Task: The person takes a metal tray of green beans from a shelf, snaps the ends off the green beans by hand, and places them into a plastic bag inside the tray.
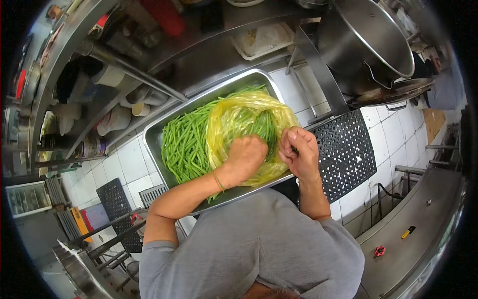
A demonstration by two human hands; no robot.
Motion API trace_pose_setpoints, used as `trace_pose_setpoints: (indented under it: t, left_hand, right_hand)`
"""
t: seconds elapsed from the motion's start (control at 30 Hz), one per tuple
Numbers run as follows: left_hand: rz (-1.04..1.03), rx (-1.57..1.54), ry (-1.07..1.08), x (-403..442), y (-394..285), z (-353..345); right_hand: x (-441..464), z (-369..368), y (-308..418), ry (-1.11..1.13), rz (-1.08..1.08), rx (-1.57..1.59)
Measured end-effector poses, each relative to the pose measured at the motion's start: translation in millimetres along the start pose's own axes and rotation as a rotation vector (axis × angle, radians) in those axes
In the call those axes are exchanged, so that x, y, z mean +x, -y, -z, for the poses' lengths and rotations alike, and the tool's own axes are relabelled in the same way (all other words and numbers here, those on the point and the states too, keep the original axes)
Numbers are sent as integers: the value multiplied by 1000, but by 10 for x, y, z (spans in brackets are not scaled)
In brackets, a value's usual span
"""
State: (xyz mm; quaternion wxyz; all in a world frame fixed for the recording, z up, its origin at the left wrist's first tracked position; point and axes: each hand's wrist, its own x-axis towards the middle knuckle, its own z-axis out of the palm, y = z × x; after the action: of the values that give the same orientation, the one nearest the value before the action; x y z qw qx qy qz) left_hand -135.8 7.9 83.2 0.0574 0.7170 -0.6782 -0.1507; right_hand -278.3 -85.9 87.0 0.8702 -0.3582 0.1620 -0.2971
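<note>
A long metal tray holds many green beans on its left side. On its right side lies an open yellow plastic bag with more green beans inside. My left hand is over the front of the bag, its fingers curled and turned away from view; what it grips, if anything, is hidden. At the bag's right edge my right hand is closed, fingertips pressed to the thumb, and what is between them is too small to make out.
A large steel pot stands at the upper right. Metal shelves with containers run along the upper left. A black perforated mat lies on the white tiled floor. A metal counter at the right bears a yellow cutter.
</note>
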Motion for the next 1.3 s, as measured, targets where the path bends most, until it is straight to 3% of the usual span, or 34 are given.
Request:
trace_pose_setpoints:
  t: [0.13,0.33,0.53,0.6,0.67,0.7,0.77,0.8,0.87,0.97,1.3]
  left_hand:
    - [14,-15,75,-17,37,3]
    - [136,-187,-26,-120,64,185]
    - [199,-646,-162,-403,231,749]
    - [369,-824,-196,-541,291,829]
    - [409,-872,-238,-678,350,835]
    - [446,-895,-238,-737,361,861]
    - [487,-918,-239,-810,359,875]
    - [488,-915,-219,-834,355,873]
    - [490,-910,-201,-849,344,882]
    - [444,-892,-167,-824,316,909]
    - [442,-909,-165,-802,301,860]
  right_hand:
    - [-59,35,-7,-65,-3,-15]
    - [-54,0,-3,-78,-26,-1]
    - [-45,41,-46,-69,-51,-32]
    - [-50,24,-61,-88,-66,-78]
    - [-50,-14,-44,-96,-38,-404]
    - [-45,-45,-38,-94,-43,-403]
    - [-18,-126,-18,4,159,-697]
    - [10,-176,-3,7,157,-696]
    - [62,-268,21,138,430,-959]
    - [71,-312,39,259,418,-1106]
    - [62,-228,-146,236,508,-1221]
